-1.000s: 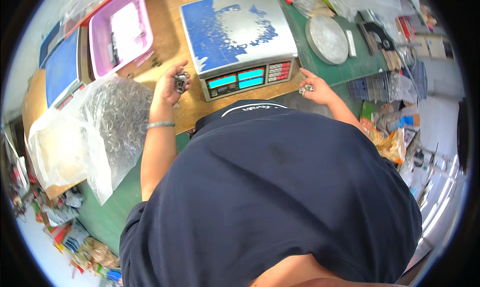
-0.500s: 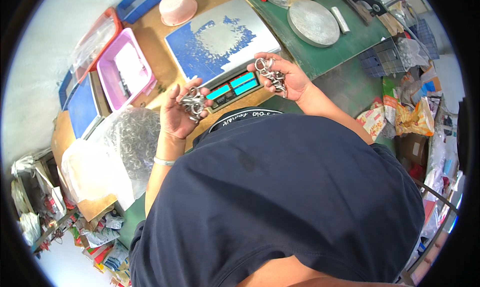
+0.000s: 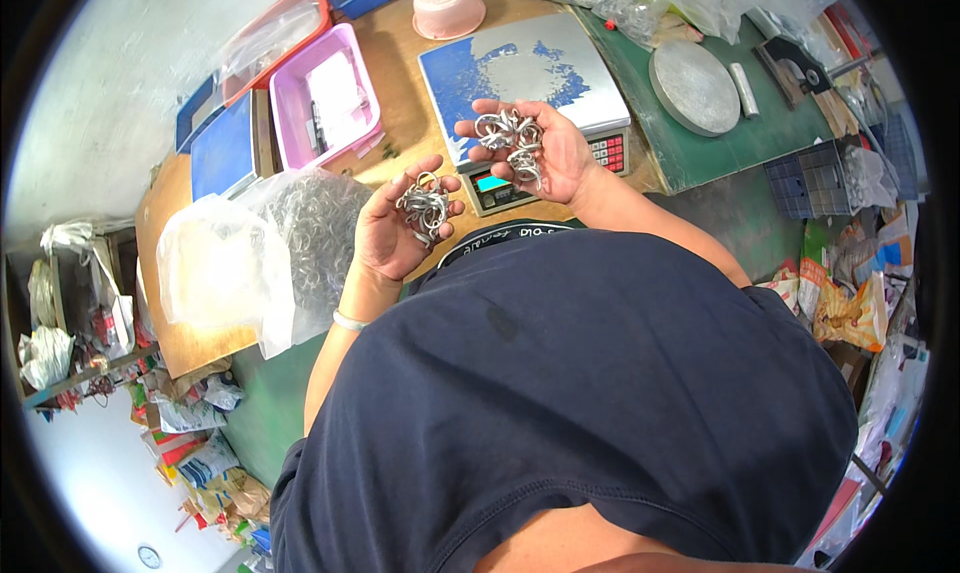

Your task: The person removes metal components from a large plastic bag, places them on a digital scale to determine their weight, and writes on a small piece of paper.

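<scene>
My left hand [image 3: 382, 241] is cupped, palm up, around a clump of silvery metal rings [image 3: 425, 209]. It is just left of the scale's front edge, beside a clear plastic bag [image 3: 318, 228] full of similar small metal pieces. More rings [image 3: 524, 151] lie in my right hand [image 3: 566, 161], its fingers curled loosely under them. That hand hovers above the front of a bench scale [image 3: 450, 88], covering part of its lit display [image 3: 492, 183]. Blue film, partly worn away, coats the scale's silver plate. The rings overlap too much to tell apart.
Behind the bag are a lilac tray [image 3: 283, 98], a red tray [image 3: 262, 21] and a blue box [image 3: 222, 158]. A pink bowl [image 3: 447, 9] sits beyond the scale. On the green surface at right lie a round metal disc [image 3: 694, 88] and a short metal cylinder [image 3: 743, 90].
The whole view has swung, so the bench sits further right in the picture. Against the scale, both hands have shifted left; my right hand now covers part of the display. Both still hold rings.
</scene>
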Demonstrator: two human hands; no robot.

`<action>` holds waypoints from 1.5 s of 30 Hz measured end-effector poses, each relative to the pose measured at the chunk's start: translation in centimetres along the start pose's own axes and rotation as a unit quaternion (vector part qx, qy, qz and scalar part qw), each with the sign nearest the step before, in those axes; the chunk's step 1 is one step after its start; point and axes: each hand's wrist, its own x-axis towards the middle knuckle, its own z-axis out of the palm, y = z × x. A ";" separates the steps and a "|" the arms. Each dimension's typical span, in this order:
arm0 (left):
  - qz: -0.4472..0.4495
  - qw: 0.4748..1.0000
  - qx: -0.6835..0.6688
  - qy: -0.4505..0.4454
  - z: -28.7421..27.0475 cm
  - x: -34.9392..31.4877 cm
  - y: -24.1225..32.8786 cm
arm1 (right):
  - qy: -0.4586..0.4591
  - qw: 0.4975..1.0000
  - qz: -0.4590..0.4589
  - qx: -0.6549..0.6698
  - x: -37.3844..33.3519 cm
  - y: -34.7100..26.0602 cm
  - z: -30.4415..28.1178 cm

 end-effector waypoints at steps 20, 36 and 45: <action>0.001 0.996 0.011 0.087 -1.6 -1.3 -0.9 | 0.056 0.997 -0.043 0.029 3.1 1.2 -0.3; -0.041 0.952 0.254 0.164 3.1 4.9 -1.4 | 0.182 0.978 -0.087 -0.046 3.2 1.5 -1.5; -0.034 0.989 0.102 0.098 2.3 5.4 -0.9 | 0.159 0.974 -0.149 -0.067 1.9 -6.6 -3.5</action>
